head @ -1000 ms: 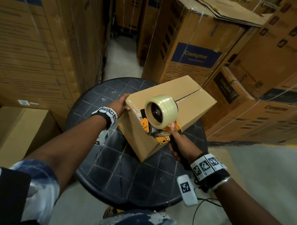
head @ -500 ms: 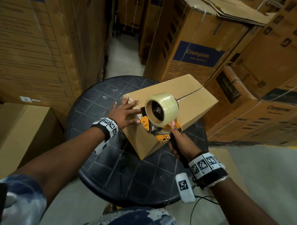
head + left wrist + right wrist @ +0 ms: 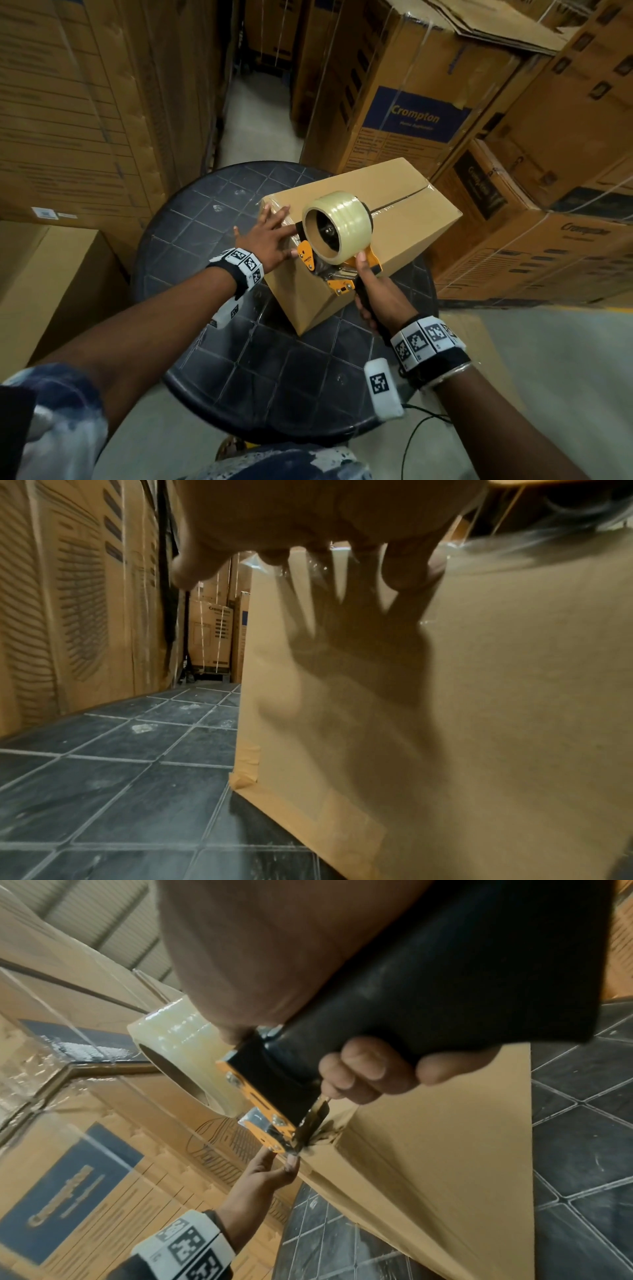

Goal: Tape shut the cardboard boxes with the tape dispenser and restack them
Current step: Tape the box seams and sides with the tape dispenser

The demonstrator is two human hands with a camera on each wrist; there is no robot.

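Observation:
A plain cardboard box [image 3: 404, 219] sits on a round dark table [image 3: 212, 219]; its top seam runs away from me. My left hand [image 3: 270, 236] lies flat with spread fingers on the box's near top corner, pressing on clear tape there; the left wrist view shows the fingers [image 3: 407, 569] over the box side [image 3: 479, 723]. My right hand [image 3: 376, 301] grips the black handle [image 3: 445, 988] of an orange tape dispenser [image 3: 329, 267], whose clear roll [image 3: 337, 228] stands above the box. The dispenser's blade end touches the box's near edge [image 3: 428, 1137].
Tall printed cartons [image 3: 407, 113] crowd the right and back, more cartons [image 3: 85, 102] wall in the left, with a narrow floor aisle [image 3: 253, 126] between. A plain box [image 3: 51, 284] stands low at the left. A black cable [image 3: 418, 431] trails on the floor by my right wrist.
My left hand slid from the box's left corner onto its top and spread flat beside the dispenser. The dispenser and right hand stayed almost where they were.

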